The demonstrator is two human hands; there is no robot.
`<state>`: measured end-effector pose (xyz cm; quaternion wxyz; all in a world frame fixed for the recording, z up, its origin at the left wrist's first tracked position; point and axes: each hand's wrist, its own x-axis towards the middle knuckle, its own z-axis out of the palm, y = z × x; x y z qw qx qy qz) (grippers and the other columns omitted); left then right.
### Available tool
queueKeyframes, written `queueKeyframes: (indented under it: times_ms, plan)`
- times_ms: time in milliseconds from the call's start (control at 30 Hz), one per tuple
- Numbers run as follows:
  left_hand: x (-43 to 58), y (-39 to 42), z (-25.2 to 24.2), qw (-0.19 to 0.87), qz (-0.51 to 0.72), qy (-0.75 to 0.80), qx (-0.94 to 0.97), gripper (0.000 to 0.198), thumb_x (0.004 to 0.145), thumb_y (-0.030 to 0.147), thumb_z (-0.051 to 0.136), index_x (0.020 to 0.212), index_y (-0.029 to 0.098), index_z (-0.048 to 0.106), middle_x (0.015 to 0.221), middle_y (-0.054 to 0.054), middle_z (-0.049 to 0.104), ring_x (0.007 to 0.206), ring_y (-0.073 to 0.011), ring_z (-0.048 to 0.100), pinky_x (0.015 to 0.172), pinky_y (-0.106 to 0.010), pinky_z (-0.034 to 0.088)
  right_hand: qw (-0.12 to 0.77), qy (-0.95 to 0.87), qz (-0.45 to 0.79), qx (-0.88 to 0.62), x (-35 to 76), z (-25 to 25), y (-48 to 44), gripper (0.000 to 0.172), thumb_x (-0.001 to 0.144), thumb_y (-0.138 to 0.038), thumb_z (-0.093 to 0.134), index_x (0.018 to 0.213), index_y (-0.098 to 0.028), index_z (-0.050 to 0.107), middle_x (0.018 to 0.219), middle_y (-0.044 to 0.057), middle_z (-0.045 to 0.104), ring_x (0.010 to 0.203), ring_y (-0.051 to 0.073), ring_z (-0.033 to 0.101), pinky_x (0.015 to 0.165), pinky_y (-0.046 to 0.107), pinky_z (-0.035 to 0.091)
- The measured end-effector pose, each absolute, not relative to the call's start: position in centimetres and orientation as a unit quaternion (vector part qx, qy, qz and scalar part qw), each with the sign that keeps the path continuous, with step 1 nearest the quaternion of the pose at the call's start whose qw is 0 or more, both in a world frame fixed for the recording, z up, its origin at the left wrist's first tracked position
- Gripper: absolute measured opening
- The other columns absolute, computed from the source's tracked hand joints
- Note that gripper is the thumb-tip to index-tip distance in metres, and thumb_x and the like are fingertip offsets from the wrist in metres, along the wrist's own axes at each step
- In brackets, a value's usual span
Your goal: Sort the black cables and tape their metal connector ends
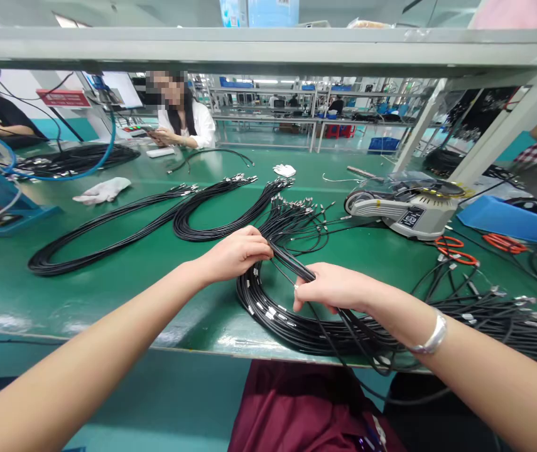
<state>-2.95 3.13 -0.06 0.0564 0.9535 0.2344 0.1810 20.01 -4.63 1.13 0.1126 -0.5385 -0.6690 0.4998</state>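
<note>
My left hand [235, 254] is closed round a bunch of thin black cables [291, 263] above the green table [155, 276]. My right hand [331, 287], a silver bracelet on its wrist, pinches the same bunch a little lower and to the right. The cables run back to metal connector ends [296, 204] fanned out behind my hands. They also loop down in a coil [268, 311] near the table's front edge.
More black cable bundles [108, 232] lie to the left, another heap [499, 311] to the right. A tape dispenser [407, 207], orange scissors [454, 249] and a blue tray [508, 216] sit at the right. A white glove [103, 189] lies at the left. A person in white [183, 119] sits opposite.
</note>
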Motion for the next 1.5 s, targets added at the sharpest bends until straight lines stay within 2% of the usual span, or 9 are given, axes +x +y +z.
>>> queueKeyframes:
  times_ms: [133,300,400,733,933,1100,1267,1333,1500]
  plan:
    - [-2.0,0.5,-0.7,0.13,0.333,0.425,0.832,0.021,0.087,0.032,0.05,0.088,0.019,0.067,0.091,-0.006,0.067,0.087,-0.0187,0.055,0.079,-0.032,0.045,0.17,-0.647,0.51,-0.541,20.1,0.8,-4.6,0.013,0.07,-0.028,0.056,0.071,-0.017,0.063,0.068,-0.002,0.064,0.037,0.004,0.037,0.034,0.017,0.029]
    - [1.2,-4.0,-2.5,0.614,0.396,0.484,0.482,0.03,0.076,0.041,0.065,0.074,0.011,0.065,0.069,-0.005,0.063,0.052,-0.0089,0.051,0.046,-0.02,0.04,0.17,-0.644,0.525,-0.53,19.4,0.4,-5.0,0.014,0.072,-0.028,0.058,0.076,-0.015,0.062,0.079,0.002,0.068,0.039,0.004,0.038,0.033,0.016,0.031]
    - [2.8,-5.1,-3.1,0.692,0.414,0.432,0.404,0.025,0.07,0.032,0.072,0.07,0.009,0.064,0.064,-0.005,0.062,0.054,-0.0088,0.055,0.047,-0.018,0.042,0.164,-0.655,0.515,-0.528,18.8,0.3,-5.2,0.024,0.076,-0.037,0.056,0.079,-0.015,0.065,0.078,0.001,0.066,0.038,0.004,0.038,0.032,0.016,0.03]
    - [1.7,-3.4,-3.1,0.663,0.507,0.456,0.308,0.017,0.074,0.025,0.067,0.068,0.011,0.059,0.058,0.001,0.053,0.048,-0.0054,0.05,0.044,-0.017,0.043,0.063,-0.67,0.519,-0.528,20.0,0.5,-5.8,0.015,0.067,-0.03,0.064,0.075,-0.018,0.068,0.056,-0.003,0.054,0.043,0.009,0.044,0.034,0.018,0.036]
    - [2.5,-3.9,-3.1,0.682,0.449,0.447,0.366,0.023,0.067,0.03,0.074,0.069,0.011,0.06,0.06,0.0,0.055,0.044,-0.0054,0.047,0.04,-0.018,0.038,0.175,-0.663,0.456,-0.567,19.2,0.2,-5.1,0.026,0.08,-0.035,0.052,0.078,-0.017,0.07,0.051,-0.004,0.046,0.043,0.008,0.041,0.039,0.019,0.034]
    - [1.6,-3.8,-2.1,0.658,0.384,0.482,0.433,0.026,0.064,0.034,0.075,0.064,0.013,0.061,0.052,0.002,0.053,0.04,-0.0049,0.041,0.037,-0.017,0.033,0.208,-0.555,0.68,-0.431,18.4,-0.9,-5.0,0.023,0.083,-0.03,0.053,0.091,-0.012,0.064,0.072,0.004,0.065,0.058,0.01,0.057,0.058,0.021,0.045]
    - [-2.9,-5.8,0.0,0.402,0.335,0.617,0.588,0.027,0.071,0.043,0.066,0.075,0.016,0.067,0.067,0.0,0.061,0.052,-0.0099,0.05,0.048,-0.021,0.041,0.209,-0.597,0.624,-0.458,18.9,-1.8,-4.9,0.021,0.08,-0.031,0.057,0.089,-0.014,0.064,0.041,-0.01,0.039,0.034,0.005,0.032,0.038,0.017,0.023]
    - [-4.2,-7.4,-0.4,0.314,0.35,0.68,0.562,0.027,0.072,0.045,0.063,0.072,0.018,0.063,0.062,0.002,0.058,0.052,-0.0102,0.049,0.051,-0.021,0.041,0.199,-0.609,0.613,-0.461,18.8,-2.3,-4.7,0.019,0.081,-0.029,0.055,0.088,-0.015,0.063,0.039,-0.01,0.038,0.034,0.005,0.035,0.037,0.017,0.026]
    - [-2.7,-10.2,-3.8,0.306,0.281,0.721,0.555,0.041,0.079,0.056,0.048,0.06,0.02,0.049,0.051,0.005,0.047,0.049,-0.0121,0.044,0.051,-0.023,0.034,0.191,-0.57,0.666,-0.442,17.9,-3.3,-5.0,0.01,0.082,-0.025,0.05,0.084,-0.016,0.054,0.056,-0.005,0.056,0.038,0.006,0.049,0.035,0.015,0.038]
